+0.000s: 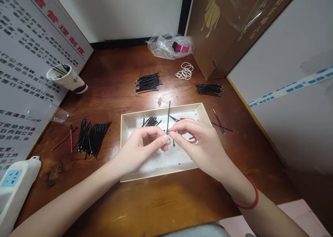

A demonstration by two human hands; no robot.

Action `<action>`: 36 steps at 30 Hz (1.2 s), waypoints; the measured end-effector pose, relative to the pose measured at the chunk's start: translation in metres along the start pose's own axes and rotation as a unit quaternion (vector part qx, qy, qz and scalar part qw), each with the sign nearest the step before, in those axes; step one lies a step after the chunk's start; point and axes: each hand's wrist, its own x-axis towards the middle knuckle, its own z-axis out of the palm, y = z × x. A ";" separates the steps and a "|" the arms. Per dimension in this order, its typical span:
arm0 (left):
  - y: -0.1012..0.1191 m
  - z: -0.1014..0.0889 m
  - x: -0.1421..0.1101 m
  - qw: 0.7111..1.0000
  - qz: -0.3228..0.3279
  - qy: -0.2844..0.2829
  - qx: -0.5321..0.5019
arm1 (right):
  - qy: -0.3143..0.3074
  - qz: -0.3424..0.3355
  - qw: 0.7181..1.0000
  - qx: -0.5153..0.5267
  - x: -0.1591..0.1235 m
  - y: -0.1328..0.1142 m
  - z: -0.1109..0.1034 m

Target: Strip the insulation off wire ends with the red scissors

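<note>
Over a shallow white box (166,171), my left hand (145,145) pinches the lower end of a short black wire (169,114), which points up and away from me. My right hand (194,140) meets it there, thumb and forefinger closed at the same wire end; the exact contact is hidden by the fingertips. Behind my right hand lie red-handled pliers (174,119), partly covered, their dark tip showing. A small bundle of black wires (151,121) rests in the box's far left part, and dark scraps are scattered across its bottom.
Black wire piles lie at left (93,136), at back (148,82) and at right (209,89). Rubber bands (184,71) and a plastic bag (162,46) are farther back. A tilted paper cup (66,77) and a power strip (19,188) stand left. A brown box (223,22) rises behind.
</note>
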 end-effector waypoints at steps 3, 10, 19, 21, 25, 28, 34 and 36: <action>0.003 0.002 -0.001 1.000 0.002 0.003 0.009 | -0.008 0.038 0.997 0.064 0.002 0.003 -0.001; 0.000 0.002 0.000 1.000 -0.006 -0.023 0.010 | -0.045 0.066 0.986 0.146 0.004 0.005 -0.002; -0.002 0.001 0.000 0.996 0.036 0.082 0.022 | -0.028 -0.070 0.997 -0.003 0.000 0.001 -0.003; -0.001 0.001 -0.001 0.996 0.032 0.081 0.036 | -0.043 -0.093 0.994 -0.029 -0.001 0.001 -0.003; -0.001 0.000 0.000 0.996 0.022 0.055 0.070 | -0.065 -0.145 0.984 -0.086 -0.002 0.002 -0.001; -0.002 -0.001 0.001 0.996 0.018 0.036 0.078 | -0.067 -0.182 0.973 -0.128 -0.003 0.004 0.001; -0.004 -0.004 0.001 0.998 0.011 0.004 0.065 | -0.058 -0.206 0.964 -0.155 -0.004 0.004 0.005; -0.005 -0.005 0.001 0.998 0.008 -0.005 0.060 | -0.053 -0.207 0.966 -0.148 -0.004 0.004 0.005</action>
